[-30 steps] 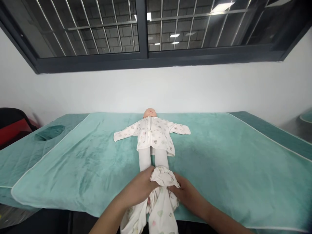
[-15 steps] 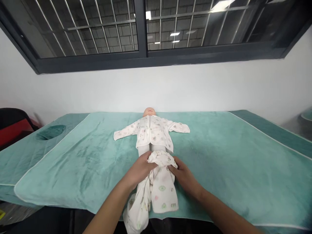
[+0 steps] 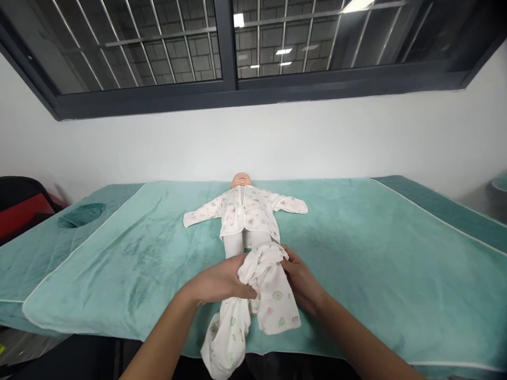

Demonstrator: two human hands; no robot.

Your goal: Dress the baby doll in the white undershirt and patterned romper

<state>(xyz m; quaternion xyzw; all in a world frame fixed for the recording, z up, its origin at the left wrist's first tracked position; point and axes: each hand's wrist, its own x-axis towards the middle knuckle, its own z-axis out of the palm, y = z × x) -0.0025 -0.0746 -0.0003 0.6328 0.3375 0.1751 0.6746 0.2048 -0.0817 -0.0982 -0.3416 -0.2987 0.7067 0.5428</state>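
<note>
A baby doll (image 3: pixel 241 180) lies on its back, head toward the wall, in a white printed jacket (image 3: pixel 249 211) with both sleeves spread. Its pale legs (image 3: pixel 233 245) show below the hem. White printed baby trousers (image 3: pixel 277 295) are bunched around the lower legs, one trouser leg hanging over the bed's front edge. My left hand (image 3: pixel 224 277) grips the bunched cloth from the left, thumb across the front. On the other side my right hand (image 3: pixel 299 274) pinches the waist part of the trousers; some of its fingers are hidden behind the cloth. The doll's feet are covered.
The doll rests on a bed with a green plush cover (image 3: pixel 368 264). A face hole (image 3: pixel 82 215) is at the bed's left end. Behind stands a white wall (image 3: pixel 253 140) under a dark-framed window (image 3: pixel 233 89). A red and black chair (image 3: pixel 24 206) is at far left.
The bunched trousers have shifted slightly right, and the shorter trouser leg now slants to the right. My left hand has turned and its thumb has moved lower on the cloth.
</note>
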